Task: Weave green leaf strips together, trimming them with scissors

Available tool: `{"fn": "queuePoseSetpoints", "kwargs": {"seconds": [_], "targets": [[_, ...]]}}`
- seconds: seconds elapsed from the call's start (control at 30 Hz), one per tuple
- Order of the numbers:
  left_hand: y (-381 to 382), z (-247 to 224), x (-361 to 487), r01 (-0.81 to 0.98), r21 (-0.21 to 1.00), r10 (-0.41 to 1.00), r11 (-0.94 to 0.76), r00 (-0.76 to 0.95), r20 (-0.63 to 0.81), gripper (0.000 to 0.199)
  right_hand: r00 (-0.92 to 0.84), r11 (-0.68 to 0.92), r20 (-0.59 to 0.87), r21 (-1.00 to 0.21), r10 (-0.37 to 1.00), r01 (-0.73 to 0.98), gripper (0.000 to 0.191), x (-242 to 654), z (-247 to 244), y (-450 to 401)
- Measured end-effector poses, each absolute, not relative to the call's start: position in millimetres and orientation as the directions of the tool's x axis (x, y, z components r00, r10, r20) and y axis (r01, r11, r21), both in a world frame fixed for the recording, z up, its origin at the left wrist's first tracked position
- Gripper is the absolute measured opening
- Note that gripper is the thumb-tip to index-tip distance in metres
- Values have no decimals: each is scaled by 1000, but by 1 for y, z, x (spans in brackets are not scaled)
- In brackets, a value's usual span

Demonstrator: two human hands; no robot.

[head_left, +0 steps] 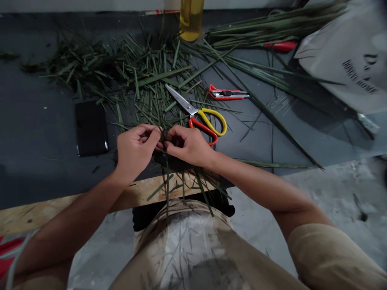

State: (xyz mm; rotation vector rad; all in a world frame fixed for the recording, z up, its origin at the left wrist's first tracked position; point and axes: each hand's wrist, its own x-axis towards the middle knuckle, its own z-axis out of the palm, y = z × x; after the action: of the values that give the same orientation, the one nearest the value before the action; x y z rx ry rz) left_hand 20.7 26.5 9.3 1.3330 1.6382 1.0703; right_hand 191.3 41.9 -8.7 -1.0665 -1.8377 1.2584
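Observation:
My left hand (136, 147) and my right hand (187, 145) meet over the near edge of the dark tabletop. Their fingertips pinch narrow green palm-leaf strips (165, 161) between them, and the strip ends hang down past the table's wooden edge. The fingers hide the middle of the strips. Just beyond my right hand lie scissors (196, 114) with red and yellow handles. A red box cutter (229, 92) is farther right. A loose heap of cut leaf strips (136, 74) spreads beyond both hands.
A black phone (90, 128) lies on the tabletop left of my hands. At the back stand a yellow bottle (191, 20) and a long leaf bundle (272, 28), with a red-handled tool (281, 46) beside it. A white printed bag (341, 56) fills the upper right. Concrete floor shows below the table's right side.

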Motion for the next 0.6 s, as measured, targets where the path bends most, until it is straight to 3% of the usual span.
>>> {"fn": "queuePoseSetpoints", "kwargs": {"seconds": [0.6], "targets": [[29, 14, 19, 352, 931, 978, 99, -205, -27, 8, -481, 271, 121, -928, 868, 256, 11, 191, -10, 40]]}}
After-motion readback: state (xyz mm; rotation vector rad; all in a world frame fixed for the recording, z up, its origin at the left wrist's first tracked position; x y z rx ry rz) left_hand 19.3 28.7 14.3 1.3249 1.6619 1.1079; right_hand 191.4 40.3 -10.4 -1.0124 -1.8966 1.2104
